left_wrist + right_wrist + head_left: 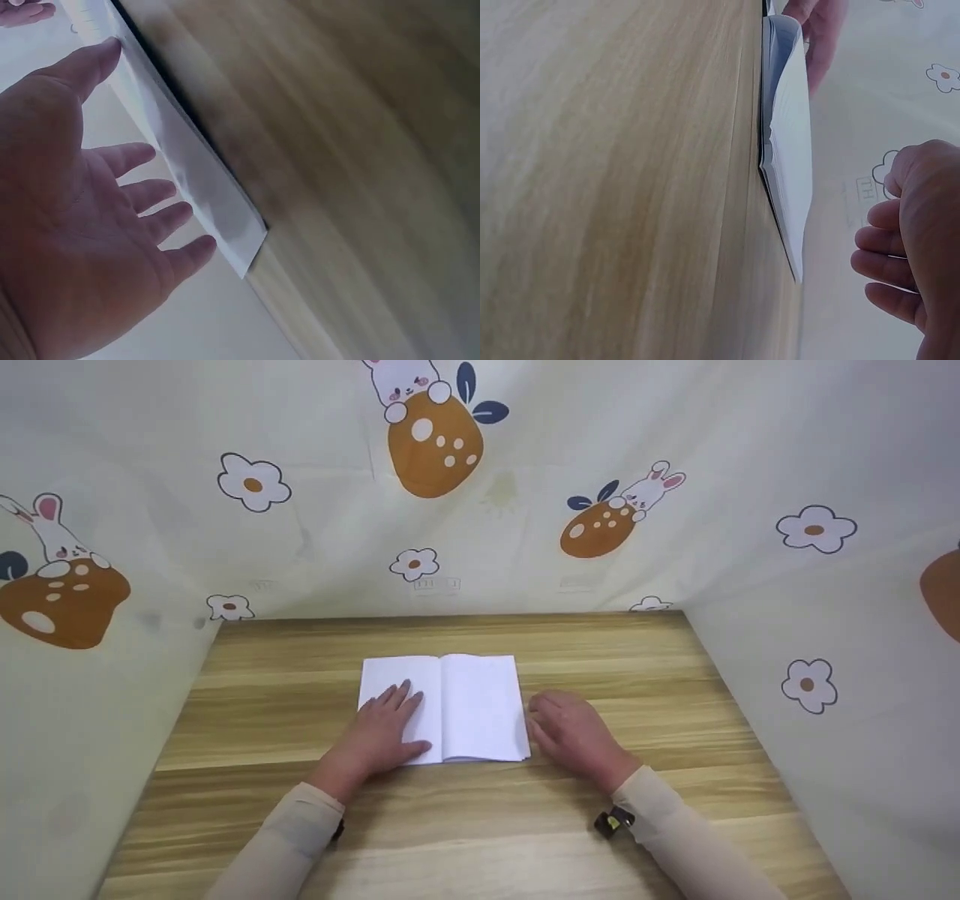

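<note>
Sleeves: The pale left sleeve (274, 840) and right sleeve (690, 840) are reaching in over the near part of the table (480, 832).
Wrist device: A small black device (613, 820) is sitting against the right cuff.
Left hand: The left hand (381, 733) is spreading wide, fingers straight, over the book's left page; the pictures are not showing whether the palm is touching.
Right hand: The right hand (574, 731) is curling loosely, holding nothing, just beside the book's right side.
Book: The book (484, 705) is lying open, spine line pointing toward the table's far edge, about midway between the left and right edges; its white pages are bowing up slightly.
Table surface: Wood grain is running roughly parallel to the far edge.
Backdrop: A pale cloth (322, 562) with printed rabbits and flowers is rising beyond the far corners.
</note>
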The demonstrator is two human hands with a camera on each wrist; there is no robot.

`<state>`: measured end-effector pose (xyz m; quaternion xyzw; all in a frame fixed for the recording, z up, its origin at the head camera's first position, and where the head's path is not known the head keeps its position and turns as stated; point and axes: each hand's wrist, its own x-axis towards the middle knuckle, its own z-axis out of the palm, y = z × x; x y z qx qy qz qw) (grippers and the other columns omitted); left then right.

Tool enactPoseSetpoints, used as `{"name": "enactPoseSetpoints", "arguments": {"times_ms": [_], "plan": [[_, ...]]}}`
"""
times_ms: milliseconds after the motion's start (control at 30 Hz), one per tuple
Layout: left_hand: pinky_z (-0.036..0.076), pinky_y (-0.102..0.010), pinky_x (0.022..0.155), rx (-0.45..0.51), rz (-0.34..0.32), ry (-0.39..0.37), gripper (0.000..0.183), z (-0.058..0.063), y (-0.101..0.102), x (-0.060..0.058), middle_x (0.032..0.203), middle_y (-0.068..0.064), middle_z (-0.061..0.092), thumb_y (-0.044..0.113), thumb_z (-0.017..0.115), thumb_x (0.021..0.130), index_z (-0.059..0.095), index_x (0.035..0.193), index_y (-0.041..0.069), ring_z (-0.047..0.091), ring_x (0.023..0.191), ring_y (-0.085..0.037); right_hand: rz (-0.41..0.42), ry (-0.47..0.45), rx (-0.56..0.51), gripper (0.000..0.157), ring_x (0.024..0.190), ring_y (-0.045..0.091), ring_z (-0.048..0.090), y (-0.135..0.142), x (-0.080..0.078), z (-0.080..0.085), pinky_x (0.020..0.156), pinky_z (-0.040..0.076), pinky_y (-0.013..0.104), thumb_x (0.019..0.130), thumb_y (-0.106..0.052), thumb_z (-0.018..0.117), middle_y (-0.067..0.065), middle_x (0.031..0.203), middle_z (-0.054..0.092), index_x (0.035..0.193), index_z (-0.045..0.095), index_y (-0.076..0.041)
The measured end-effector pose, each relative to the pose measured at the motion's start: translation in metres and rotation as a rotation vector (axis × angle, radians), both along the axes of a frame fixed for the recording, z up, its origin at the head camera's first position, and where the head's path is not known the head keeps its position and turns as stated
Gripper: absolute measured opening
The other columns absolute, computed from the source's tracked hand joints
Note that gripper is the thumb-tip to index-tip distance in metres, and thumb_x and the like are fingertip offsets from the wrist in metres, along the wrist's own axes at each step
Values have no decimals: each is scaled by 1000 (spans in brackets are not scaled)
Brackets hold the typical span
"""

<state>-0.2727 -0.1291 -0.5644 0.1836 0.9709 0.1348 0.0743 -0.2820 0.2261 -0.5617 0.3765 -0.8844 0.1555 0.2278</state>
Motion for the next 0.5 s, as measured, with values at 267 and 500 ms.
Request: {"name": "enactPoseSetpoints", "arguments": {"times_ms": [267, 500], "plan": [[23, -64, 117, -45, 36, -53, 87, 2, 3, 2, 165, -20, 22, 59, 64, 92, 35, 158, 10, 21, 151, -42, -16, -115, 76, 28, 104, 21, 64, -1, 1, 1, 94, 51, 41, 98, -29, 63, 3, 111, 68, 115, 69, -7], [23, -64, 117, -35, 34, -41, 87, 1, 2, 1, 165, -20, 23, 59, 64, 92, 35, 158, 10, 22, 151, -42, 17, -164, 133, 40, 116, 23, 60, -4, 0, 0, 102, 48, 42, 98, -39, 63, 6, 124, 65, 123, 66, -8]]}}
